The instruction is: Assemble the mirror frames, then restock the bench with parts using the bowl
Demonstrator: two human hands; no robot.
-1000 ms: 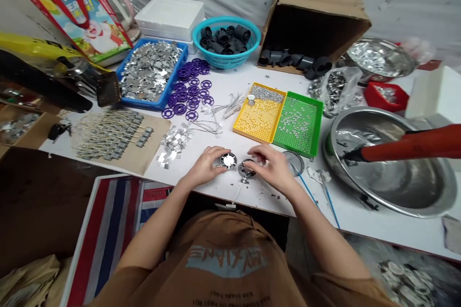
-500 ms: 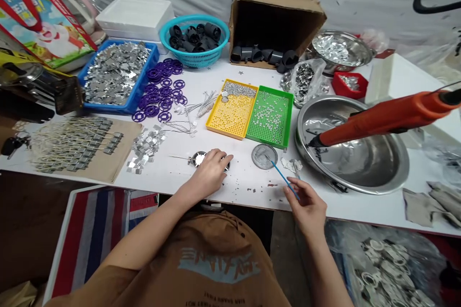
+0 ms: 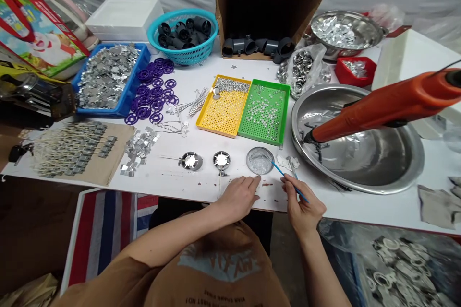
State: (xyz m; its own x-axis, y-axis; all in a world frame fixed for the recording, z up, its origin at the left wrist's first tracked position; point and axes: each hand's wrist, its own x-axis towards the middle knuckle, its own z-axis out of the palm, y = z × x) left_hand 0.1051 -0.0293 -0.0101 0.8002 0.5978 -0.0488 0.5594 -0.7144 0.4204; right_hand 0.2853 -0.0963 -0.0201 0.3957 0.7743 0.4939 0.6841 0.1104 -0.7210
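My right hand (image 3: 303,204) pinches a thin blue stick (image 3: 284,177) whose tip rests in a small round clear dish (image 3: 260,160) near the table's front edge. My left hand (image 3: 240,195) lies on the table just in front of that dish, fingers loosely curled and holding nothing. Two round silver fittings with white centres (image 3: 191,160) (image 3: 221,159) sit side by side to the left of the dish, apart from both hands.
A yellow tray (image 3: 223,109) and green tray (image 3: 265,111) of tiny parts lie behind the dish. A large steel bowl (image 3: 356,144) with an orange glue gun (image 3: 389,104) resting over it stands at the right. Purple rings (image 3: 153,91), a blue tray of metal pieces (image 3: 106,76) and a cardboard box (image 3: 268,5) lie further back.
My left hand has let go of the silver fitting and moved right to the dish. My right hand has brought the blue stick nearer the dish. The view shifted rightward.
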